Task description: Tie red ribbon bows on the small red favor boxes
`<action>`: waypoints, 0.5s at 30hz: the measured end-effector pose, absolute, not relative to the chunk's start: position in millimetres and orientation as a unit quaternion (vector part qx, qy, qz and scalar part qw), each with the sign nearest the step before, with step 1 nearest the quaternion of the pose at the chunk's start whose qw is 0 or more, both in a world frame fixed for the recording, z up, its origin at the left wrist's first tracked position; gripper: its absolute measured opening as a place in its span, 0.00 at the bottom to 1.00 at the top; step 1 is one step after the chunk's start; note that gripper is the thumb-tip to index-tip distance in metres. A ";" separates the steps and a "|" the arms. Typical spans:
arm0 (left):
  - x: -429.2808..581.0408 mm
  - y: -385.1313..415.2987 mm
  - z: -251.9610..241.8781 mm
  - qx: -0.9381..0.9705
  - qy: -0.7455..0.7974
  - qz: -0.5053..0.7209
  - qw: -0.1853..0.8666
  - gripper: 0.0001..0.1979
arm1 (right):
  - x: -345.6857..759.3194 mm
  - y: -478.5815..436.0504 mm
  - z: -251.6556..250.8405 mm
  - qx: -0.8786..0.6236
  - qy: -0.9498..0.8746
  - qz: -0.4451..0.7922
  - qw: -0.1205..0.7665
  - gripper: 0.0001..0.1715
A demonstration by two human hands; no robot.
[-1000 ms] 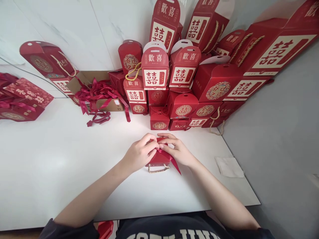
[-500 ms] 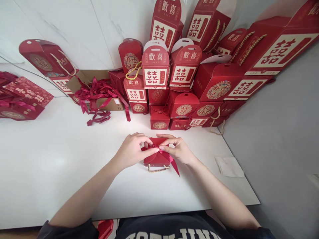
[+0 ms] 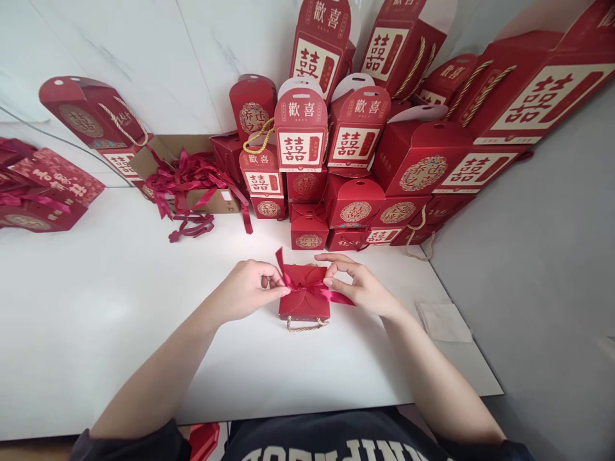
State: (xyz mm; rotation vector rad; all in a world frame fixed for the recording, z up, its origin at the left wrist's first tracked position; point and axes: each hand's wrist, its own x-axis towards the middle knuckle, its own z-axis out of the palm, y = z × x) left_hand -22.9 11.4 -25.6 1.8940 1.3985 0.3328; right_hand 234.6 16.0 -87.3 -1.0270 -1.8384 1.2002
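A small red gift box [image 3: 303, 305] with a gold rope handle [image 3: 307, 325] lies on the white table [image 3: 120, 320] in front of me. A red satin ribbon [image 3: 307, 288] crosses its top in a knot. My left hand [image 3: 245, 289] pinches the ribbon's left end, fingers closed. My right hand [image 3: 360, 285] pinches the right end at the box's right edge. The two ends are stretched out sideways from the knot.
A stack of red gift boxes [image 3: 355, 147] fills the back of the table against the wall. A cardboard box of loose red ribbons [image 3: 192, 176] sits back left. More red boxes [image 3: 43, 192] lie far left. A white paper [image 3: 442, 320] rests near the right edge.
My hands have moved apart from over the box's middle, drawing the ribbon ends out to the left and right. The box top now shows between them.
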 end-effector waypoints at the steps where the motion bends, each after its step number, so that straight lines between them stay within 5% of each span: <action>1: -23.3 11.0 -25.5 0.744 0.549 0.123 0.359 0.12 | 237.0 15.9 -85.9 -0.395 -0.720 0.453 0.347 0.09; 6: -20.7 11.3 -26.5 0.789 0.524 0.119 0.297 0.07 | 241.1 15.7 -82.0 -0.400 -0.749 0.409 0.334 0.07; 15: -21.3 10.1 -11.9 0.832 0.386 0.080 0.389 0.12 | 231.9 14.8 -83.6 -0.384 -0.722 0.436 0.376 0.07</action>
